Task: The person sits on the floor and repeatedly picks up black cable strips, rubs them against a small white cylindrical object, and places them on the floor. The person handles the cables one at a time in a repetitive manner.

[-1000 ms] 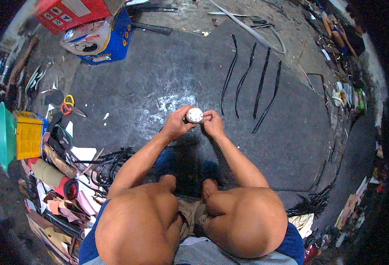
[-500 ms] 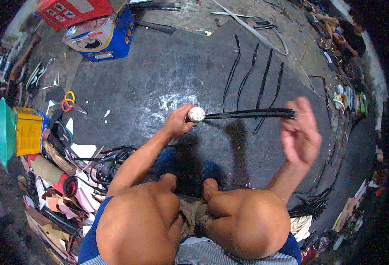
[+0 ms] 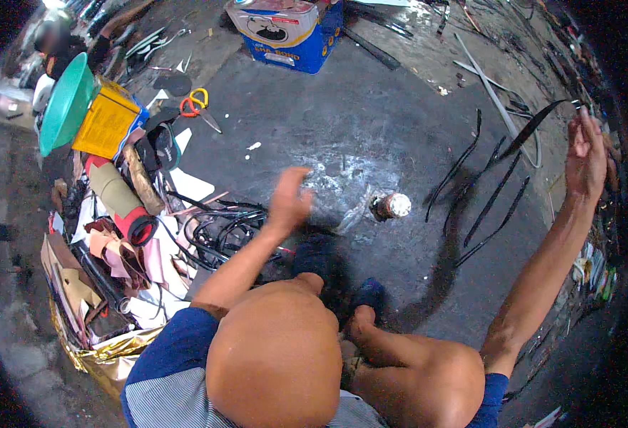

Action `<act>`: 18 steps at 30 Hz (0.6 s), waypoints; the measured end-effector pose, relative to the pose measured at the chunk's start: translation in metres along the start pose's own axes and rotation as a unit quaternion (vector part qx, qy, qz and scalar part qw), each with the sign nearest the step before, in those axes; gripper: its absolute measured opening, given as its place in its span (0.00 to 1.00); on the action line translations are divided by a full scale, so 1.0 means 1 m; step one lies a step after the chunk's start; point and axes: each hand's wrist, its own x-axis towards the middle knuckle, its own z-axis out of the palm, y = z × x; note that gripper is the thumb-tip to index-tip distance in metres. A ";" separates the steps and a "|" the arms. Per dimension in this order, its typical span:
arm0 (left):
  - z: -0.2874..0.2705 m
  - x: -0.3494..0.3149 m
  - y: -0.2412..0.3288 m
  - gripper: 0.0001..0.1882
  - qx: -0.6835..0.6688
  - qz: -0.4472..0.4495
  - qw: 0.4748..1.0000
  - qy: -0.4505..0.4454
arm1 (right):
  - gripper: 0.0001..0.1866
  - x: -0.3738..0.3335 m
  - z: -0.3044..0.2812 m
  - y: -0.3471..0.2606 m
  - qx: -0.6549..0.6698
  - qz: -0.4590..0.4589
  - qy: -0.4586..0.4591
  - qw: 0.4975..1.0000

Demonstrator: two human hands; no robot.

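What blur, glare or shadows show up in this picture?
In the head view, the left hand looks blurred; a whitish sheen, glare or residue, marks the dark mat; an arm-like shadow crosses its right side; the fisheye picture fades to black at its corners.

Scissors (image 3: 201, 110) left of cylinder (image 3: 397, 205) on mat (image 3: 271, 118), strips (image 3: 501, 188) to its right, container (image 3: 285, 50) behind

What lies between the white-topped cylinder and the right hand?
In the head view, loose black strips lie on the dark mat between the white-topped cylinder and the right hand; the held black strip slants down toward them.
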 end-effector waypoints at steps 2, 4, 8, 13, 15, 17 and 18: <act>-0.049 -0.015 -0.051 0.21 0.168 -0.037 0.982 0.083 | 0.17 0.010 -0.006 -0.005 0.016 -0.043 -0.023 0.999; -0.094 -0.026 -0.077 0.18 0.200 -0.198 0.957 0.078 | 0.16 0.016 -0.022 -0.002 0.012 -0.091 -0.072 0.993; -0.151 -0.071 -0.123 0.20 0.226 -0.233 0.944 -0.052 | 0.10 -0.045 0.013 0.077 -0.179 -0.117 0.145 0.966; -0.127 -0.092 -0.088 0.22 0.264 -0.026 0.958 -0.110 | 0.12 -0.182 0.021 0.222 -0.183 0.055 0.141 0.971; -0.119 -0.098 -0.094 0.18 0.259 -0.036 0.958 -0.116 | 0.14 -0.241 0.011 0.268 -0.278 0.117 0.118 0.946; -0.118 -0.098 -0.096 0.12 0.257 -0.036 0.954 -0.150 | 0.13 -0.296 -0.001 0.305 -0.254 0.182 0.062 0.948; -0.120 -0.102 -0.104 0.11 0.270 -0.011 0.951 -0.150 | 0.13 -0.316 0.001 0.307 -0.250 0.227 0.040 0.940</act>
